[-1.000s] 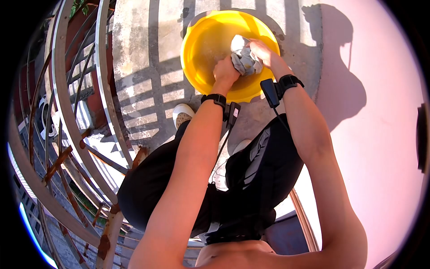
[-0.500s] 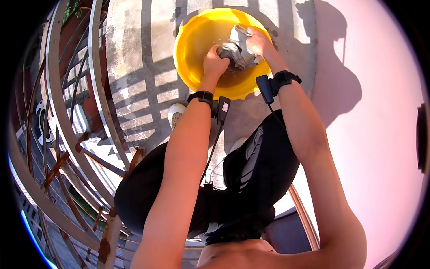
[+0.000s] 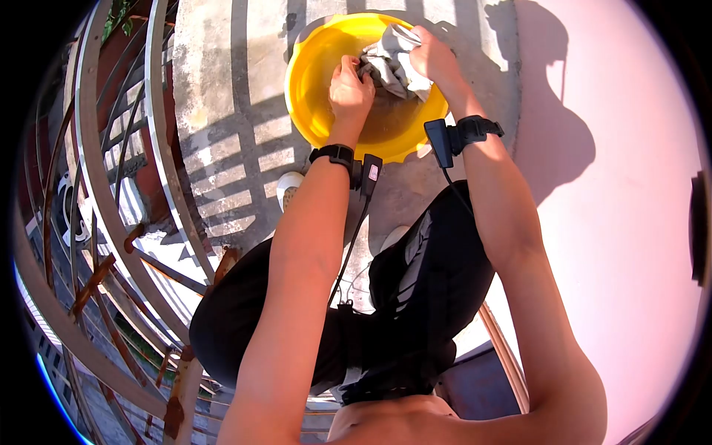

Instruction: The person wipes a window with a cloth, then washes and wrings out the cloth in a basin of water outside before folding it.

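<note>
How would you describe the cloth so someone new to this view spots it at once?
Beside the pink wall, a round yellow basin sits on the concrete floor. Over its far side, between the left hand and the right hand, is the cloth. Its crumpled, grey-white folds set it apart from the smooth yellow plastic around it.

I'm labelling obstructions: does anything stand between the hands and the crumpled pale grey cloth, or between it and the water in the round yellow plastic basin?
Nothing visible does. The left hand and right hand both touch the cloth, held over the open basin.
</note>
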The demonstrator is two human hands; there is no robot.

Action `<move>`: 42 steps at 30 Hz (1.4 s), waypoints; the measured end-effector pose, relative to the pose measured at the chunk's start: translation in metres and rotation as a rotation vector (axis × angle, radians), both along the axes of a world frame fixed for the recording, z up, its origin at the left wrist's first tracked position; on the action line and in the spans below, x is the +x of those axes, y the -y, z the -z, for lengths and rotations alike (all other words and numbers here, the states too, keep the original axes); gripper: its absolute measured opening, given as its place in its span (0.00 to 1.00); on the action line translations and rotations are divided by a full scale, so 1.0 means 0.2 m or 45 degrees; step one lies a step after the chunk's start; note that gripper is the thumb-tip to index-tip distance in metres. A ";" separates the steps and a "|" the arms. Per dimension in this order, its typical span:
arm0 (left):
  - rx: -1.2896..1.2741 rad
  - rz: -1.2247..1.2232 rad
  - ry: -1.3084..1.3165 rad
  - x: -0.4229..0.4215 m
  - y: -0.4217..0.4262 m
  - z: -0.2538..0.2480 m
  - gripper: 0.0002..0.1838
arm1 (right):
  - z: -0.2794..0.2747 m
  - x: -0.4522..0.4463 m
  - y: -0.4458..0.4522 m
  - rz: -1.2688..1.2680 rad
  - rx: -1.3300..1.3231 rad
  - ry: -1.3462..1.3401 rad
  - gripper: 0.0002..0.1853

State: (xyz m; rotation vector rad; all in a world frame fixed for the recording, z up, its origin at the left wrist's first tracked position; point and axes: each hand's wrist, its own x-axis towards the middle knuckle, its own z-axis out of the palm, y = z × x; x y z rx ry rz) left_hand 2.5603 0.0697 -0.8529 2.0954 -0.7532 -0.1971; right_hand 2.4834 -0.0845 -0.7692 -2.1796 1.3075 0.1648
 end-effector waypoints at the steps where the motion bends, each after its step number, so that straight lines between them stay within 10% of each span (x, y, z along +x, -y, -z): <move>1: -0.002 0.000 0.000 0.00 -0.01 -0.01 0.12 | -0.02 0.00 -0.01 0.000 -0.002 0.000 0.33; 7: 0.032 -0.238 -0.049 -0.01 -0.06 0.03 0.14 | 0.01 -0.02 0.00 -0.027 -0.022 0.023 0.33; 10: -0.480 -0.379 -0.465 -0.05 -0.07 -0.01 0.15 | 0.04 -0.01 0.01 -0.039 -0.057 0.011 0.33; 13: -0.012 -0.428 -0.192 -0.03 -0.06 -0.01 0.20 | 0.00 0.05 -0.08 -0.043 -0.039 -0.059 0.30; 21: -0.223 -0.542 -1.406 0.06 -0.03 -0.02 0.35 | 0.08 0.17 -0.36 -0.536 0.071 -0.179 0.32; 26: -0.432 -0.549 -1.685 0.11 -0.02 -0.05 0.47 | 0.17 0.18 -0.22 -0.087 0.262 -0.003 0.29; 31: -0.154 -0.412 -1.221 0.11 -0.02 -0.19 0.41 | 0.06 0.03 -0.10 0.092 0.282 0.245 0.23; 34: 0.316 -0.120 -0.621 0.12 -0.03 -0.30 0.30 | 0.01 -0.04 -0.07 0.181 0.934 0.684 0.24; 42: 0.473 0.246 -0.093 0.26 -0.07 -0.78 0.17 | -0.24 -0.04 0.03 -0.104 0.510 0.476 0.29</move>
